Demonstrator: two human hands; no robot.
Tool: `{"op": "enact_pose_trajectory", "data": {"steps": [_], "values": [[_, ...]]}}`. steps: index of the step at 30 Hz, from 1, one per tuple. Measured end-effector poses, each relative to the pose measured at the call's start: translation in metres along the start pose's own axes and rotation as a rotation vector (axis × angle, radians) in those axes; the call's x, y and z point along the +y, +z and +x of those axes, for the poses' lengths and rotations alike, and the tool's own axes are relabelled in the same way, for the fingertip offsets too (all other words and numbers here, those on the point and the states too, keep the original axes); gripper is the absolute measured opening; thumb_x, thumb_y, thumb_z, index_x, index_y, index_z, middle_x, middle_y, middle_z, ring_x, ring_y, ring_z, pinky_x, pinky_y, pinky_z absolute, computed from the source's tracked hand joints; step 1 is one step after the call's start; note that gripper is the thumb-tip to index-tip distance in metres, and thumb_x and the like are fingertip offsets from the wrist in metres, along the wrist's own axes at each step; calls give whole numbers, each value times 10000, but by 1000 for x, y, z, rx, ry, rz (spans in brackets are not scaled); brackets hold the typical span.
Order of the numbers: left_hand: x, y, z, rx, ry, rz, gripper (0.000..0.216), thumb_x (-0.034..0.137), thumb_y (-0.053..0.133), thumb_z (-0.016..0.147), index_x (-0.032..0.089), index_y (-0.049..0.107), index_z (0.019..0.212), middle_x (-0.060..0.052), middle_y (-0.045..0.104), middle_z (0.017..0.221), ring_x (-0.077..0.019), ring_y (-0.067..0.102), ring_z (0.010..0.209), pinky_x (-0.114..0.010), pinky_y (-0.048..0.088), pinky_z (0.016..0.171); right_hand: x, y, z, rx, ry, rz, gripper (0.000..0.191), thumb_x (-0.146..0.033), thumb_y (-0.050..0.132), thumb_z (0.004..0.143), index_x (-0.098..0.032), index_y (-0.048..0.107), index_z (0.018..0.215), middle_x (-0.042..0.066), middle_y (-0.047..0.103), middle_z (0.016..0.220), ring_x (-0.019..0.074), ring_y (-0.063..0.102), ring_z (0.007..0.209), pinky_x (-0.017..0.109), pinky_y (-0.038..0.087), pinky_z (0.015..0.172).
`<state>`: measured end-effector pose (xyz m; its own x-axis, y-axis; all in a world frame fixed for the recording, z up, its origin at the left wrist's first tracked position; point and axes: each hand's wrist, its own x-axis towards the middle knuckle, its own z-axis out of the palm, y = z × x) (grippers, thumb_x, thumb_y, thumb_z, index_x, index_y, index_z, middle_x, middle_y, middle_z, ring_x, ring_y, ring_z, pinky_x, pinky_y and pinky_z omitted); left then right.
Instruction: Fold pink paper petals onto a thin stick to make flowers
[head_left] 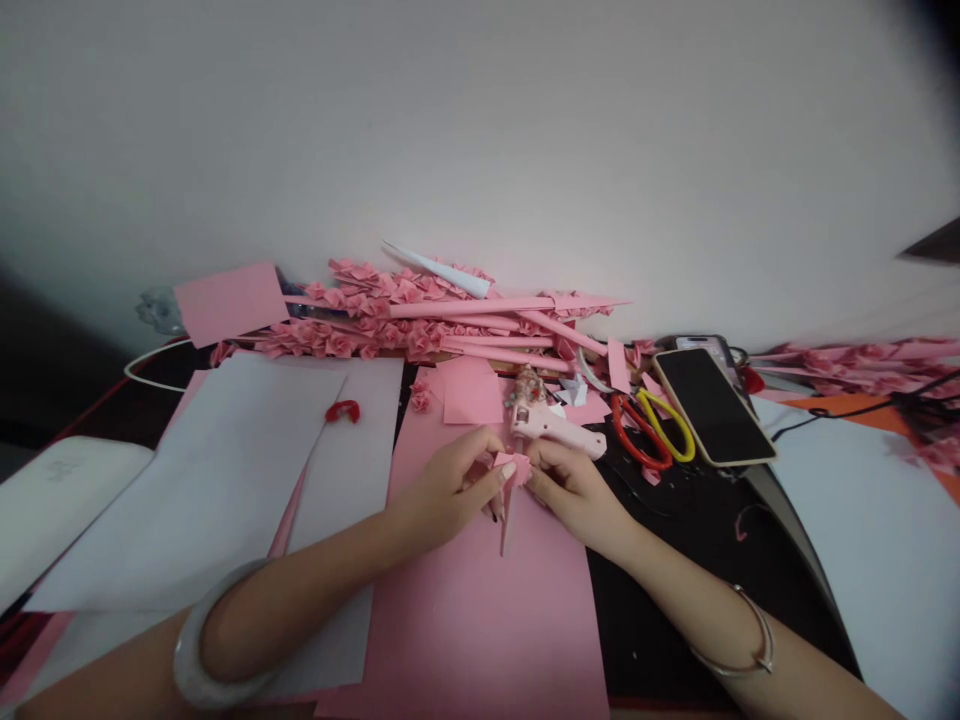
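Observation:
My left hand (450,487) and my right hand (571,488) meet over a large pink paper sheet (480,610). Both pinch a small folded pink paper flower (513,465) at the top of a thin pink rolled paper stick (507,520) that points down toward me. The fingers of each hand are closed on the piece. A pink hot glue gun (555,428) lies just behind my right hand. I wear a pale bangle on the left wrist and a thin metal bracelet on the right.
White paper sheets (225,470) lie at the left with a small red scrap (343,410). A heap of pink paper flowers and rolled sticks (420,320) runs along the wall. Red and yellow scissors (651,428) and a phone (711,405) sit at right.

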<state>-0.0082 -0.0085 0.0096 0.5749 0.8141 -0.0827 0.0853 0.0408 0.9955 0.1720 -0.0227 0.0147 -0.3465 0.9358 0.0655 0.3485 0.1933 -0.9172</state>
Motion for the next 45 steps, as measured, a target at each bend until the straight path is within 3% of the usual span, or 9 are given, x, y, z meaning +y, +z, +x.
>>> {"op": "enact_pose_trajectory", "data": {"steps": [5,10,14,19,24,28,34,40,45], "values": [[-4,0,2,108,39,55,155,304,497,878,175,465,797,24,555,661,-106,573,593,-252,489,588,-3,-1,-1,-41,2,71,394,-386,338,948,-185,414,619,-37,380,582,103,353,521,236,287,507],[-5,0,1,160,83,70,172,251,542,842,178,427,737,14,553,739,-100,574,628,-239,474,591,-1,1,-2,-22,-19,-40,335,-370,459,904,-183,413,631,-45,363,593,104,351,551,233,283,523],[-4,1,1,164,57,-22,143,212,583,813,188,445,844,22,574,757,-97,588,637,-237,480,606,3,2,-2,-16,-18,-46,313,-310,417,929,-186,406,642,-46,378,590,103,357,545,231,294,531],[-4,-1,4,100,39,-212,316,192,650,763,198,444,1002,24,603,761,-115,618,680,-261,505,646,5,1,-2,-14,-63,-65,292,-282,419,924,-186,421,648,-45,393,580,107,377,554,231,303,544],[-5,-3,6,100,-21,-189,365,183,712,697,188,476,975,120,420,525,-89,562,517,-265,514,602,5,3,0,-14,-74,-79,270,-257,432,901,-189,400,642,-54,360,572,99,343,535,221,276,519],[-6,-3,4,-58,-45,-214,381,172,701,710,202,466,1008,90,520,571,-119,611,576,-305,525,644,3,4,0,-70,-97,-142,267,-231,460,864,-191,380,613,-62,326,552,90,305,505,220,234,490],[-5,-4,4,-106,-91,-149,485,133,722,684,205,459,1086,88,514,594,-94,576,581,-228,479,597,-2,3,-4,-41,-192,-206,270,-145,400,843,-198,335,587,-50,336,541,104,333,514,229,251,504],[-5,3,2,-135,-99,-221,430,138,678,718,213,446,1072,42,579,711,-124,626,604,-297,538,618,-3,7,-9,28,-162,-197,276,-198,450,863,-196,382,596,-51,357,535,104,335,501,227,262,491],[4,9,-1,-114,-98,-271,404,139,644,732,246,450,1070,35,599,729,-140,632,597,-324,557,636,-5,5,-7,-64,-159,-163,300,-241,431,897,-189,445,602,-40,383,542,109,373,505,227,283,494]]}}
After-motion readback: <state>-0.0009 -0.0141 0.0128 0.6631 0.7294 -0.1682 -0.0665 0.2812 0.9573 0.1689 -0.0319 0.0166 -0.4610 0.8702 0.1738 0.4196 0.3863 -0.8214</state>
